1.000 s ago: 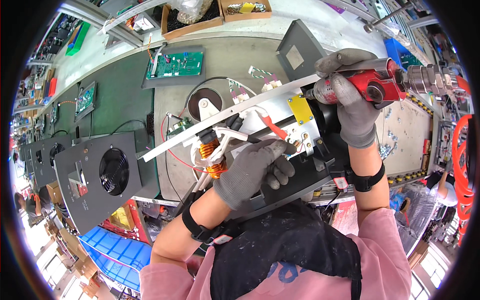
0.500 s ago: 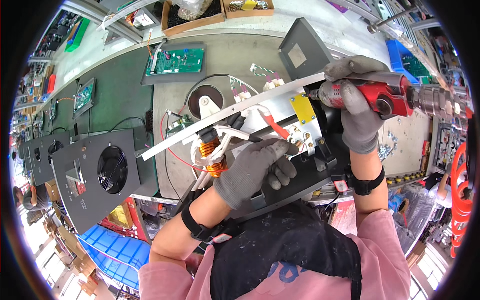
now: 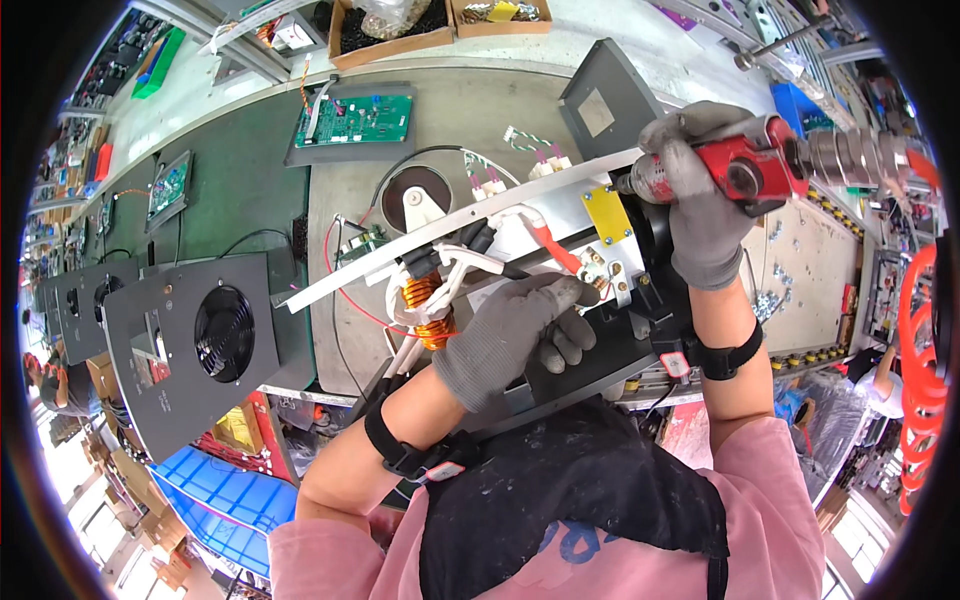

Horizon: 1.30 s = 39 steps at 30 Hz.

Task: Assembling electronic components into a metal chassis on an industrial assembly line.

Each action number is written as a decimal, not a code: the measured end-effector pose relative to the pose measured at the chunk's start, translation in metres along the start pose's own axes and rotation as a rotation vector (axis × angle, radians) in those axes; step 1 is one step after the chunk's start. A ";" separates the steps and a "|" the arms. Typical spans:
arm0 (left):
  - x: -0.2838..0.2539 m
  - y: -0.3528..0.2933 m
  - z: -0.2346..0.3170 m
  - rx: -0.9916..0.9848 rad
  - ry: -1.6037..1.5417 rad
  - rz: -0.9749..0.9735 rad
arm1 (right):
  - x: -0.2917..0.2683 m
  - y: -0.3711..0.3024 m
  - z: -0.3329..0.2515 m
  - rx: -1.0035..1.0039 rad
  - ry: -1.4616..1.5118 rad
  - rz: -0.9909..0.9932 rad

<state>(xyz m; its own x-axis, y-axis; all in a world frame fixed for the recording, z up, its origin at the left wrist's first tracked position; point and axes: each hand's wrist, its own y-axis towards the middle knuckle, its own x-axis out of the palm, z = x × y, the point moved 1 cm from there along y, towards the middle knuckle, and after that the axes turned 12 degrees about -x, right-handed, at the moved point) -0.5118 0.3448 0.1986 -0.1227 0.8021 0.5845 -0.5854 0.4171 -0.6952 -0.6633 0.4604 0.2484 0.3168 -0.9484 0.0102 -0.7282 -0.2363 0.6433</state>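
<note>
My right hand [image 3: 705, 190], in a grey glove, grips a red air screwdriver [image 3: 755, 165] with a metal coupling at its rear. The tool's nose points left, close to a yellow label plate [image 3: 606, 216] on the metal chassis [image 3: 470, 217]. My left hand [image 3: 515, 335], also gloved, has its fingers curled around the black-sleeved end of a white cable [image 3: 470, 258]. Its fingertips lie beside a terminal block [image 3: 597, 268], where a red-sleeved cable [image 3: 556, 248] also ends. The glove hides the cable's tip. Left of that hand sits a copper-wound coil [image 3: 425, 298].
A green circuit board [image 3: 358, 120] lies at the back. Grey panels with a black fan [image 3: 224, 333] stand on the left, and a bent grey metal cover [image 3: 605, 100] at the back right. Loose screws [image 3: 770, 303] and a red coiled hose [image 3: 918, 370] are to the right.
The air screwdriver has turned slightly, its rear end swinging away from me, and my right hand has shifted a little left. My left hand stays at the terminal block.
</note>
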 end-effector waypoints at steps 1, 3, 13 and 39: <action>0.002 -0.001 0.001 0.003 0.012 0.001 | 0.002 0.005 0.003 -0.039 -0.006 0.041; 0.002 -0.004 0.000 0.009 0.022 0.005 | 0.001 0.006 0.002 0.027 0.065 0.048; -0.004 -0.023 0.007 0.360 0.387 0.249 | -0.008 0.012 -0.006 0.149 -0.044 -0.097; -0.019 -0.040 0.046 1.008 2.091 0.945 | -0.343 -0.486 -0.104 1.106 -1.277 0.160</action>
<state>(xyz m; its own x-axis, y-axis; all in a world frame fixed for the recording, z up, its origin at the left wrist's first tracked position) -0.5231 0.2929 0.2348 -0.2454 0.0295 -0.9690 -0.9574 0.1497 0.2471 -0.3551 0.9220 0.0116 -0.0502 -0.3981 -0.9160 -0.9216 0.3719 -0.1112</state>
